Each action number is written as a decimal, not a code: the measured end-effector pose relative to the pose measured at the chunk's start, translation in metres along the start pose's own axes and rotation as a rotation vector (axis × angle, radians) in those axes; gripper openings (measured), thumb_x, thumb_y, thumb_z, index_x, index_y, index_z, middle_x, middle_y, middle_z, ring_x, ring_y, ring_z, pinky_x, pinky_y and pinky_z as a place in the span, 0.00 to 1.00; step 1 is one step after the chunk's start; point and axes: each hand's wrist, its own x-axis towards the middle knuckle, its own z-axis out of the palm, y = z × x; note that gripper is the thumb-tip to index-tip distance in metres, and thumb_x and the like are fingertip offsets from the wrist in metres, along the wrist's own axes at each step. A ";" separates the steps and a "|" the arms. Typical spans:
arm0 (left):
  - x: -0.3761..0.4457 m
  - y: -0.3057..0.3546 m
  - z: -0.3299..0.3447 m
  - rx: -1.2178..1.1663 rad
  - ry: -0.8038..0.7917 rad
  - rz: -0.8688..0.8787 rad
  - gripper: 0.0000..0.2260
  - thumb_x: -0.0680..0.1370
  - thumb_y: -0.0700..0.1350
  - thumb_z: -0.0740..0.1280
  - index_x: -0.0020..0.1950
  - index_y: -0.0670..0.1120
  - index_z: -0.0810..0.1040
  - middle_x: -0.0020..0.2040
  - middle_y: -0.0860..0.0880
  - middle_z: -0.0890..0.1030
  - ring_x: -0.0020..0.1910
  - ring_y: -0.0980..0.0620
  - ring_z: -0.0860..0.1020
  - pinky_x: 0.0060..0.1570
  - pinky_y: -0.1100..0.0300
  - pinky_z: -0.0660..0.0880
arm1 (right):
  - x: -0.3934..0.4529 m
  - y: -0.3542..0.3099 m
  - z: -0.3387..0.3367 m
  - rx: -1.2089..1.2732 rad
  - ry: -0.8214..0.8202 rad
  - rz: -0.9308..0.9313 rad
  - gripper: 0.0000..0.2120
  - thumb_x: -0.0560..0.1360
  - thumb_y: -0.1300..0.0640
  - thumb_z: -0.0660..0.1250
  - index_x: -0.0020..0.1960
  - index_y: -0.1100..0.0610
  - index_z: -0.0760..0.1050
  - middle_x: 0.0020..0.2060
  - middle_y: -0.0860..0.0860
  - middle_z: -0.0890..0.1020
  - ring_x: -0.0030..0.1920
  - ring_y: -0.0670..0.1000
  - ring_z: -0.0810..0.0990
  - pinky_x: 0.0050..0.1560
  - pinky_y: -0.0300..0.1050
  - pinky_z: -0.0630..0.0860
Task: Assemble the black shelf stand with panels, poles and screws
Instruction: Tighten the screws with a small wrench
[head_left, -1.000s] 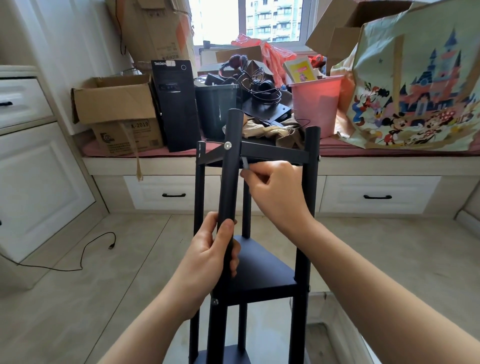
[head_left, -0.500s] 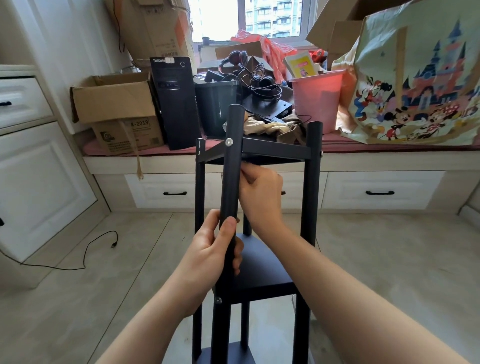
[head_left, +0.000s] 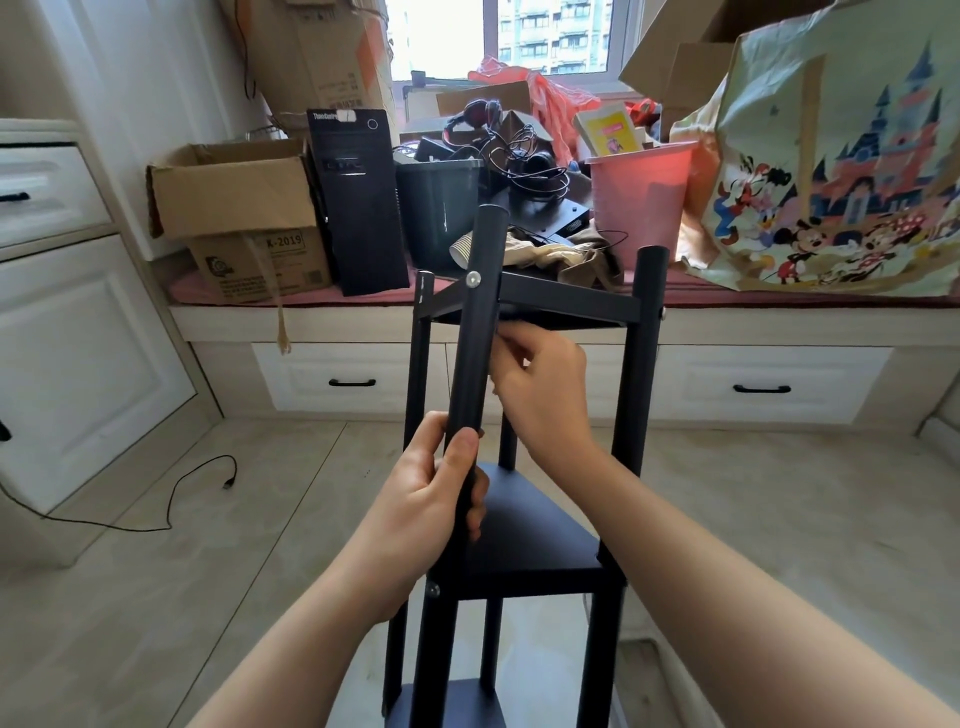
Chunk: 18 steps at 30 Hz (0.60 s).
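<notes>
The black shelf stand stands upright on the floor in front of me, with a top panel (head_left: 561, 301), a middle panel (head_left: 530, 540) and a bottom panel (head_left: 467, 701) fixed between its poles. My left hand (head_left: 431, 499) grips the nearest pole (head_left: 480, 312) just above the middle panel. A silver screw (head_left: 472, 279) sits in that pole at top-panel height. My right hand (head_left: 540, 384) is just under the top panel, right of the pole, fingertips pinched together against it. What they pinch is hidden now; earlier it was a small metal key.
Behind the stand, a window bench carries a cardboard box (head_left: 234, 208), a black PC tower (head_left: 358, 197), a dark bin (head_left: 439, 208), a pink bin (head_left: 639, 192) and a cartoon bag (head_left: 831, 171). White cabinets (head_left: 78, 338) line the left. A black cable (head_left: 171, 499) lies on the floor.
My right hand has moved left and slightly down, from beside the top panel's edge to against the pole beneath it. The small metal key is no longer visible. My left hand keeps its grip.
</notes>
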 end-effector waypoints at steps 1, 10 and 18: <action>0.000 0.000 0.000 0.003 -0.001 0.001 0.10 0.82 0.54 0.58 0.54 0.48 0.70 0.34 0.48 0.73 0.32 0.50 0.71 0.34 0.54 0.72 | -0.001 0.000 -0.003 -0.023 -0.015 -0.005 0.10 0.79 0.60 0.65 0.43 0.62 0.82 0.31 0.53 0.81 0.34 0.51 0.77 0.40 0.47 0.75; -0.001 0.001 -0.002 -0.030 0.002 -0.015 0.11 0.83 0.53 0.58 0.56 0.46 0.70 0.34 0.48 0.73 0.31 0.51 0.71 0.34 0.56 0.72 | -0.002 -0.004 -0.030 -0.096 -0.065 0.017 0.09 0.76 0.62 0.68 0.38 0.62 0.81 0.26 0.55 0.77 0.29 0.52 0.71 0.33 0.41 0.69; -0.002 0.000 0.001 -0.037 0.001 0.000 0.14 0.80 0.55 0.58 0.58 0.45 0.70 0.33 0.48 0.73 0.31 0.51 0.72 0.34 0.57 0.74 | 0.007 -0.017 -0.044 -0.101 -0.142 0.008 0.08 0.75 0.62 0.68 0.38 0.63 0.82 0.29 0.60 0.79 0.35 0.59 0.75 0.38 0.53 0.74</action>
